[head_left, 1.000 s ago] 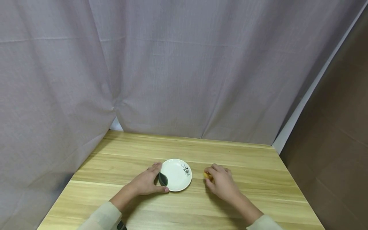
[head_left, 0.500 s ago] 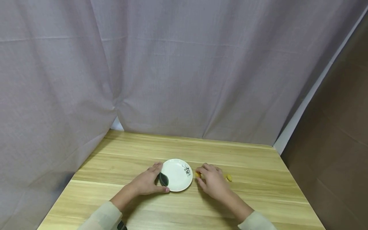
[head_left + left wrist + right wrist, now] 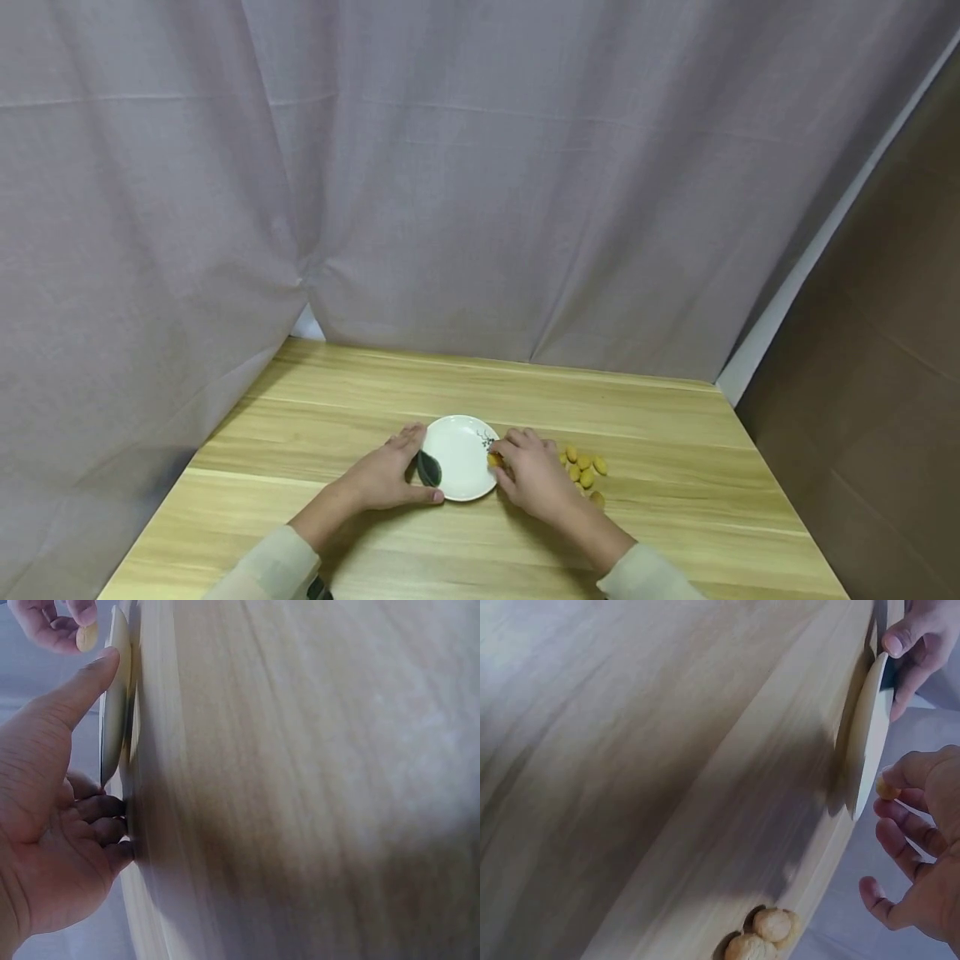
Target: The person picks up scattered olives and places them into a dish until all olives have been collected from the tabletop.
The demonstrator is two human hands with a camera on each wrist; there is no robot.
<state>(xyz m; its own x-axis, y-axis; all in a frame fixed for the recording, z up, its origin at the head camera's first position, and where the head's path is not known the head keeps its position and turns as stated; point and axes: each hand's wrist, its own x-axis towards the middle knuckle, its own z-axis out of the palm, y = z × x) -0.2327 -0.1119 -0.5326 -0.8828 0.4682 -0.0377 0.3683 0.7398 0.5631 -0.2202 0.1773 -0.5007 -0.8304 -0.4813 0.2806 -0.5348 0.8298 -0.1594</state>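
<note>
My left hand (image 3: 386, 479) holds the left edge of a small white plate (image 3: 457, 462), its thumb at the near rim and its fingers along the far-left side. A dark leaf shape and a black floral print decorate the plate. Over the plate's right rim, my right hand (image 3: 534, 477) pinches a small oval yellow piece (image 3: 887, 789) between thumb and index finger. The other right fingers are spread and loosely bent in the right wrist view. What kind of food or object the piece is, I cannot tell.
Several similar yellow pieces (image 3: 585, 462) lie loosely grouped on the wooden table (image 3: 675, 500), right of the plate and partly behind my right hand. Grey curtains (image 3: 480, 208) hang behind and to the left, with a brown panel (image 3: 870, 417) on the right.
My right hand has moved left from the loose pieces to the plate's rim, carrying the yellow piece. The pieces it was covering now show. My left hand and the plate have stayed put.
</note>
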